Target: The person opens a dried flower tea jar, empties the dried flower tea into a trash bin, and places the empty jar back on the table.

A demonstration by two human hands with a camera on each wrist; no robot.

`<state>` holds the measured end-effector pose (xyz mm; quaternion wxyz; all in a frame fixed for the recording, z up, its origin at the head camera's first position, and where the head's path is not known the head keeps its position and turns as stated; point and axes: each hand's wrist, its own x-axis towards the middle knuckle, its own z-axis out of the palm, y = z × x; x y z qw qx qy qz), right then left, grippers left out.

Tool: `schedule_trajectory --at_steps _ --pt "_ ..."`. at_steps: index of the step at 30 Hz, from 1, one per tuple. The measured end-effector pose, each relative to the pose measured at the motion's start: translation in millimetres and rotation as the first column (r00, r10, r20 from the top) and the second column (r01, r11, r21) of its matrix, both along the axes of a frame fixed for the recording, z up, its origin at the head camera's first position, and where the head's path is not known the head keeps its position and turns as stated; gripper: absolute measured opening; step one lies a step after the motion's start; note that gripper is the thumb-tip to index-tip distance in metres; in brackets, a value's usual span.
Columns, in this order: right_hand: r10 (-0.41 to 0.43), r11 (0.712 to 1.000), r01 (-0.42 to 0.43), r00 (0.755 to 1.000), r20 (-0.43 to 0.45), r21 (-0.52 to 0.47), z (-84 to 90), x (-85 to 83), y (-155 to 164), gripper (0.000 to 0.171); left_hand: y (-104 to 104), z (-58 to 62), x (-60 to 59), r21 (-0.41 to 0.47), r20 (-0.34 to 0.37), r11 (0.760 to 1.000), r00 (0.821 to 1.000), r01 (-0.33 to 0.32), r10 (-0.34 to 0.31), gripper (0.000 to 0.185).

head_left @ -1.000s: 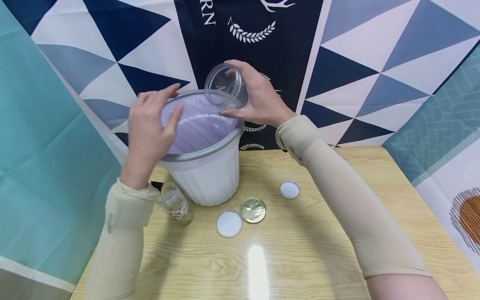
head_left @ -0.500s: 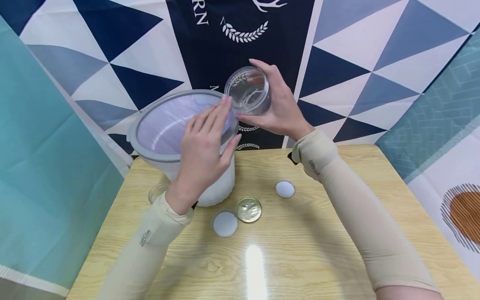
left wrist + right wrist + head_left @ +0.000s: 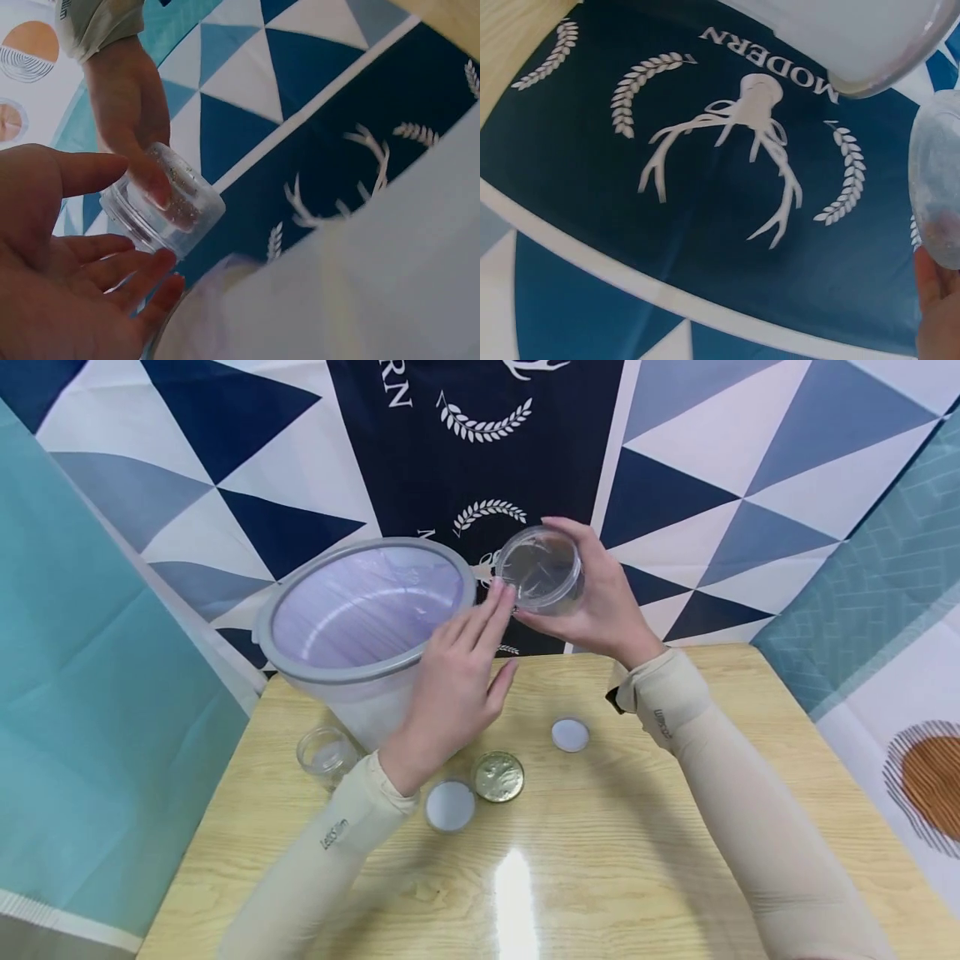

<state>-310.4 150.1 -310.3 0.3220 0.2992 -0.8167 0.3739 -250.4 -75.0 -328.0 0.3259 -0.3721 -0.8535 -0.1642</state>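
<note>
While the right hand (image 3: 600, 602) has drawn the clear jar (image 3: 542, 568) rightward, off the lined white bin (image 3: 360, 610) at far left, and grips it tilted, the left hand (image 3: 457, 685) has followed, its straight fingers reaching toward it, holding nothing.

The head view looks forward and down over both forearms. The left wrist view sits close behind the left hand (image 3: 52, 262), facing the clear jar (image 3: 161, 202) beyond its fingertips. The right wrist view faces the antler backdrop (image 3: 735, 150); both wrist views share it.
</note>
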Motion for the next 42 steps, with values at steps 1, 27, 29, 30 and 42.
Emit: schedule_trajectory --at_steps 1,27,29,30,42 --pt "-0.015 1.0 0.015 1.0 0.01 0.004 -3.8 0.7 2.6 0.101 2.4 -3.6 -1.0 -0.013 -0.008 1.0 1.0 -0.004 0.004 0.072" --pt "-0.115 0.983 0.088 0.98 0.163 0.163 -114.8 -14.2 9.7 0.107 6.9 -91.6 -14.9 -0.2 0.213 0.98 0.976 -0.005 0.048 0.076" --pt "-0.125 0.977 0.089 0.976 0.181 0.196 -125.8 -14.2 7.9 0.101 4.7 -101.2 -15.0 -0.221 0.238 0.975 0.969 -0.005 0.059 0.077" --pt "-0.133 0.973 0.091 0.972 0.191 0.214 -130.6 -14.1 6.9 0.098 3.7 -105.7 -15.2 -0.227 0.248 0.974 0.967 -0.004 0.062 0.078" --pt "-0.202 0.934 0.097 0.938 0.281 0.345 -156.3 -17.6 -4.6 0.097 -2.1 -134.4 -17.6 -0.199 0.347 0.979 0.937 0.033 0.039 0.079"
